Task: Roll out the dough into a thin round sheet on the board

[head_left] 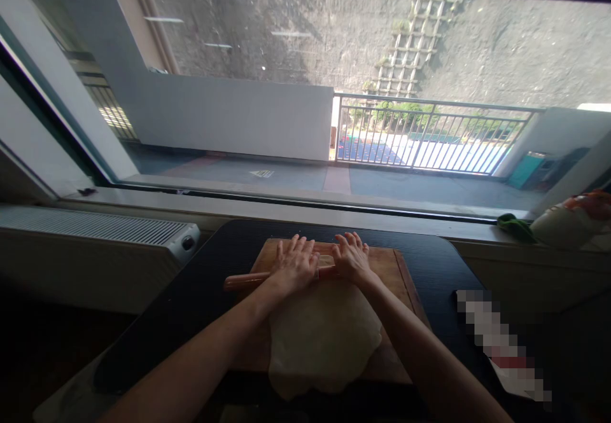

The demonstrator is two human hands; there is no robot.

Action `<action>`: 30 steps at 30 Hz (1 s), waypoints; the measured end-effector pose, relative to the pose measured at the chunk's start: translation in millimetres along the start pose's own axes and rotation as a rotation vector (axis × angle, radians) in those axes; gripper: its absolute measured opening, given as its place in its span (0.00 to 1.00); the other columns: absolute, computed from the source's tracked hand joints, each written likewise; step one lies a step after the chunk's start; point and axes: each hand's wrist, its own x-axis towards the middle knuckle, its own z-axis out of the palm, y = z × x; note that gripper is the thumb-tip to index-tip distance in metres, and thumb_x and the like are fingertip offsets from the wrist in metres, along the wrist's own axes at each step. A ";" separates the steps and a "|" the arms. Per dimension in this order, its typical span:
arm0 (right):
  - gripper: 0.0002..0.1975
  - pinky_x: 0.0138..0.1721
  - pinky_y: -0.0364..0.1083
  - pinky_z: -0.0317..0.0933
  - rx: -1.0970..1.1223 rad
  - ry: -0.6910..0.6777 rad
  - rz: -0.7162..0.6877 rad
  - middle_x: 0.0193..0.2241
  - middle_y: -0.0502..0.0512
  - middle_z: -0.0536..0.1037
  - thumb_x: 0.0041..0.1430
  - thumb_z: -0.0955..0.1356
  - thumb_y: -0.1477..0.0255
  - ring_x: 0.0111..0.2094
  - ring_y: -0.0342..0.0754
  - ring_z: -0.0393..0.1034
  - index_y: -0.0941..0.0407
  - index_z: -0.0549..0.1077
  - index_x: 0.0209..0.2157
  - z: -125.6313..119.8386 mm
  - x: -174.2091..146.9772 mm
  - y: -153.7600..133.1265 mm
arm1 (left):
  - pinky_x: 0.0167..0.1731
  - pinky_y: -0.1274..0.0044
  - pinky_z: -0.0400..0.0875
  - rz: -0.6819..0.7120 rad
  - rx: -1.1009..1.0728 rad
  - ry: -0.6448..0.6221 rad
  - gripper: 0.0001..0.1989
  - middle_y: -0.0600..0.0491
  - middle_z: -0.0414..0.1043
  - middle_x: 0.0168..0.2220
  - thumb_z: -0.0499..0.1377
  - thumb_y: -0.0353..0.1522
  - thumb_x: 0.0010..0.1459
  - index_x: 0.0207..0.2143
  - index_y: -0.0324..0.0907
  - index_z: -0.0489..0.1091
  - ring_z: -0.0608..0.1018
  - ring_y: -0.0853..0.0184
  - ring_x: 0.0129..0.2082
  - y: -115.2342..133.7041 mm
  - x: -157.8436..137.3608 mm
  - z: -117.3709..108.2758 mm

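Note:
A wooden rolling pin (pixel 248 281) lies across the far part of a flattened sheet of dough (pixel 324 334). My left hand (pixel 296 262) rests flat on the pin left of its middle, fingers stretched out and pointing away from me. On the pin's right part lies my right hand (pixel 352 256), also with fingers extended, palm down. Under the dough is a wooden cutting board (pixel 396 277), and the dough's near edge hangs past the board's front. The pin's right end is hidden behind my right hand.
The board stands on a black table (pixel 429 261) against a window sill (pixel 286 210). A white radiator (pixel 143 245) is at the left. At the right lie a blurred-out item (pixel 501 340), a green cloth-like thing (pixel 515 227) and a pale pot (pixel 563 224).

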 end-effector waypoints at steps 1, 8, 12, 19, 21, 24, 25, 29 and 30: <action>0.22 0.57 0.59 0.40 0.006 -0.007 0.028 0.60 0.54 0.55 0.64 0.53 0.60 0.62 0.52 0.39 0.48 0.60 0.56 -1.1 8.9 -2.3 | 0.57 0.52 0.42 -0.026 0.008 -0.019 0.27 0.45 0.51 0.63 0.38 0.40 0.62 0.60 0.41 0.54 0.49 0.54 0.63 -0.8 7.8 -1.5; 0.22 0.58 0.59 0.38 0.041 0.006 -0.048 0.60 0.54 0.56 0.64 0.53 0.60 0.62 0.53 0.39 0.48 0.60 0.56 2.1 -1.9 4.8 | 0.57 0.53 0.42 0.010 -0.055 -0.046 0.28 0.46 0.49 0.63 0.37 0.40 0.63 0.61 0.39 0.52 0.48 0.55 0.64 0.2 -2.2 4.2; 0.22 0.58 0.57 0.39 0.047 -0.003 -0.071 0.59 0.53 0.57 0.64 0.52 0.60 0.62 0.51 0.39 0.48 0.62 0.55 3.3 -9.7 8.7 | 0.58 0.54 0.41 0.034 -0.055 0.018 0.26 0.48 0.52 0.63 0.39 0.40 0.63 0.61 0.44 0.54 0.49 0.56 0.64 1.8 -6.1 6.2; 0.22 0.57 0.61 0.39 0.019 0.009 0.023 0.59 0.55 0.56 0.65 0.52 0.60 0.62 0.53 0.39 0.49 0.61 0.55 -1.3 18.8 -2.0 | 0.56 0.50 0.44 -0.047 -0.011 -0.045 0.26 0.43 0.53 0.62 0.39 0.41 0.62 0.59 0.41 0.56 0.50 0.52 0.63 -4.4 24.2 1.3; 0.22 0.57 0.60 0.38 0.017 0.010 -0.027 0.60 0.54 0.55 0.65 0.52 0.60 0.63 0.53 0.38 0.48 0.61 0.55 1.8 6.2 3.1 | 0.57 0.52 0.43 -0.016 -0.032 -0.052 0.27 0.45 0.51 0.63 0.37 0.42 0.63 0.61 0.42 0.53 0.50 0.54 0.63 -4.2 14.7 7.7; 0.22 0.58 0.58 0.38 0.016 -0.003 -0.089 0.59 0.53 0.56 0.64 0.51 0.59 0.63 0.52 0.37 0.47 0.61 0.55 5.8 -6.6 9.9 | 0.58 0.54 0.41 0.028 -0.026 -0.030 0.27 0.49 0.50 0.63 0.35 0.41 0.63 0.62 0.44 0.51 0.49 0.56 0.64 -3.1 5.0 14.4; 0.22 0.58 0.58 0.39 0.014 0.000 -0.085 0.59 0.53 0.56 0.64 0.51 0.59 0.63 0.52 0.38 0.47 0.61 0.55 6.1 -4.7 10.1 | 0.58 0.54 0.41 0.026 -0.012 -0.021 0.27 0.49 0.50 0.63 0.36 0.41 0.63 0.61 0.44 0.52 0.49 0.57 0.64 -3.2 7.0 14.3; 0.22 0.57 0.62 0.40 0.010 0.033 0.003 0.59 0.55 0.56 0.64 0.52 0.60 0.62 0.55 0.39 0.49 0.61 0.55 3.8 24.2 2.5 | 0.57 0.52 0.44 -0.062 0.032 -0.063 0.26 0.46 0.52 0.62 0.39 0.41 0.62 0.60 0.44 0.55 0.49 0.54 0.63 -5.5 33.0 5.2; 0.21 0.56 0.63 0.40 0.011 0.035 0.015 0.59 0.56 0.56 0.64 0.52 0.60 0.62 0.55 0.39 0.50 0.62 0.54 3.2 29.7 0.9 | 0.56 0.52 0.45 -0.087 0.035 -0.073 0.26 0.46 0.53 0.62 0.40 0.41 0.62 0.60 0.44 0.55 0.49 0.53 0.63 -6.0 38.1 3.1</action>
